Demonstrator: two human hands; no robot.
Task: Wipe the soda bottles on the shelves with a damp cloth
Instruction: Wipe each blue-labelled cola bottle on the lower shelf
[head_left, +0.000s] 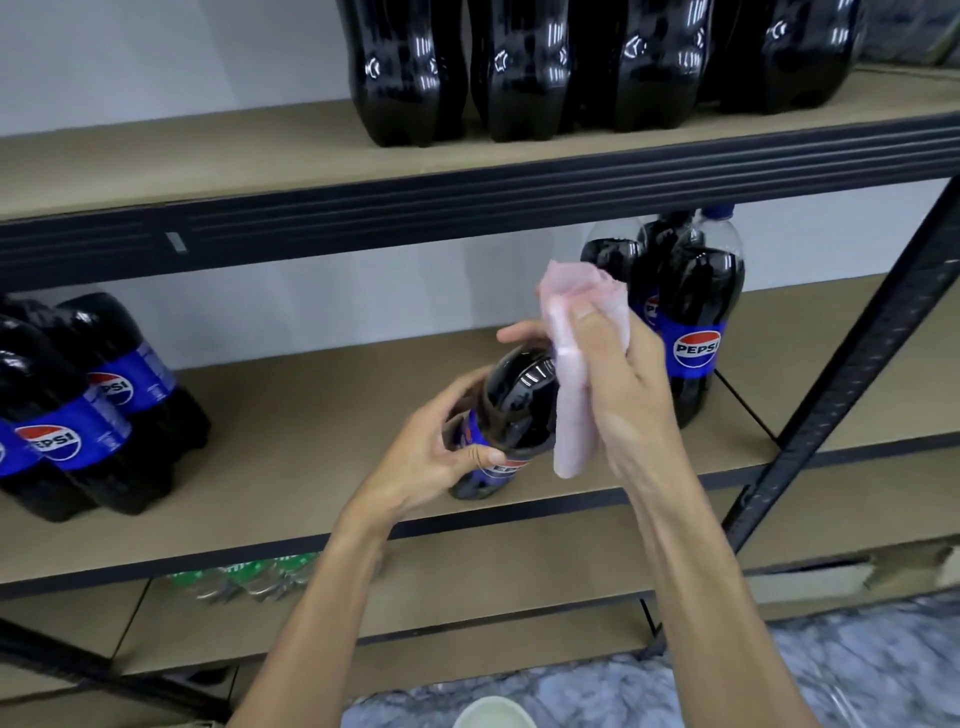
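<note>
At the brown shelf's front edge, our left hand grips the dark plastic soda bottle, and our right hand clutches the pink cloth. Wet plastic might slip from us.

Pale pink cloth; dark cola bottle with blue, red-and-white-logo label; tan shelves, black-edged.

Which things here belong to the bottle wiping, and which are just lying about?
In the job: pink cloth in the right hand; Pepsi bottle held by the left hand; other Pepsi bottles on the shelves.
Lying about: white container at the bottom edge; black shelf frame.
</note>
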